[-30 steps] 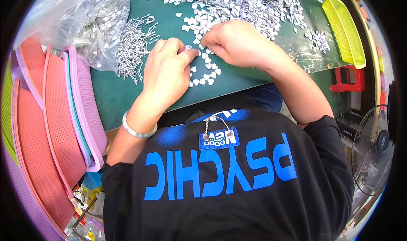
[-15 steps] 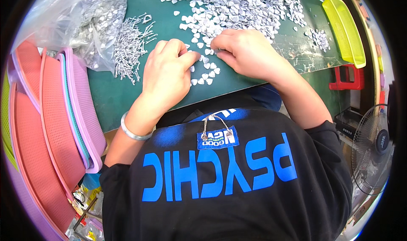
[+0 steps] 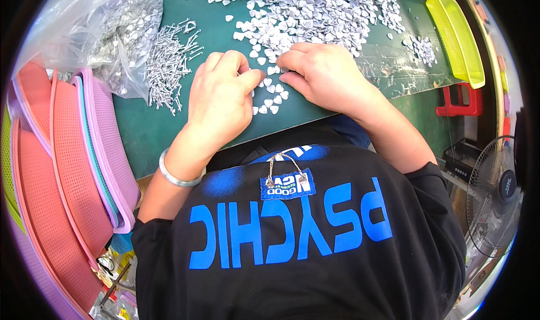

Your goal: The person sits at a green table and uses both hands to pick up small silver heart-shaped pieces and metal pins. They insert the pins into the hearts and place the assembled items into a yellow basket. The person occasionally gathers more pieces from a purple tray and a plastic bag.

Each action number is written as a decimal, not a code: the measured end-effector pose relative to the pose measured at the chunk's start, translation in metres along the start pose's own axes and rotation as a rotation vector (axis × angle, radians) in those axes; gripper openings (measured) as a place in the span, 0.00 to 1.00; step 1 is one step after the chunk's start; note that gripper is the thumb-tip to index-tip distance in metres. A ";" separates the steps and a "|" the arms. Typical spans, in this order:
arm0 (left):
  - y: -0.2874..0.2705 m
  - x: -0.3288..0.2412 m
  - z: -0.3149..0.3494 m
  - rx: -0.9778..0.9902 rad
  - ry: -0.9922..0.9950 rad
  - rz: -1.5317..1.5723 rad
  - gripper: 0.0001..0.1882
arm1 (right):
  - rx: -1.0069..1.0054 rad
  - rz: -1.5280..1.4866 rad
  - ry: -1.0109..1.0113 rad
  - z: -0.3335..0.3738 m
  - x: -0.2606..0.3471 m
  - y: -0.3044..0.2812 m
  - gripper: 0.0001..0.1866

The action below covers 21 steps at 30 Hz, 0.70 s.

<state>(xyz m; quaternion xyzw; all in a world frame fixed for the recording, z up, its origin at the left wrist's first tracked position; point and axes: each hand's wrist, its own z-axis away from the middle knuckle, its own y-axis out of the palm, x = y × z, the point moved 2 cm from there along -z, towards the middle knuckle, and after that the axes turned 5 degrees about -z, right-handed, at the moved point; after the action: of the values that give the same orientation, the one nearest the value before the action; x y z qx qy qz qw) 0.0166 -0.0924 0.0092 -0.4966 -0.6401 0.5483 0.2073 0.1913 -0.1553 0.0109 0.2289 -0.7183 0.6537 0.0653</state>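
My left hand [image 3: 222, 92] is closed over the green table, its fingers curled under and its thumb pointing right. Whatever its fingers hold is hidden beneath the hand. Across a small gap, my right hand [image 3: 326, 75] is bent in a pinch at the near edge of a large heap of silver heart-shaped charms [image 3: 320, 22]. What lies between its fingertips is too small to make out. A few loose heart charms [image 3: 273, 100] lie between the hands, below the fingertips. A pile of thin silver pins [image 3: 166, 67] lies left of my left hand.
A clear plastic bag [image 3: 121, 44] of heart charms lies at the far left. Stacked pink and purple perforated baskets [image 3: 84, 168] stand beside the table. On the right are a smaller pile of pieces [image 3: 422, 50], a yellow-green basket [image 3: 455, 39], a red stool [image 3: 464, 103] and a fan [image 3: 495, 190].
The view has shifted slightly, so the table things appear a little further left. Both hands keep nearly the same pose, with only small finger movement.
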 end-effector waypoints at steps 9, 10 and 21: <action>0.004 -0.001 -0.002 -0.029 0.016 0.002 0.16 | -0.009 -0.083 0.008 -0.008 -0.001 0.004 0.06; 0.003 -0.001 -0.001 -0.028 0.023 0.000 0.16 | -0.015 -0.114 0.011 -0.008 -0.002 0.003 0.06; 0.002 -0.004 -0.002 -0.007 0.026 0.031 0.17 | -0.101 -0.701 0.266 -0.009 -0.008 -0.004 0.07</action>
<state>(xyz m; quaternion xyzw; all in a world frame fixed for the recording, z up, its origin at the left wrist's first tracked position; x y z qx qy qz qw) 0.0211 -0.0946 0.0088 -0.5144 -0.6313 0.5428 0.2055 0.1987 -0.1446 0.0129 0.3703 -0.6131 0.5794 0.3889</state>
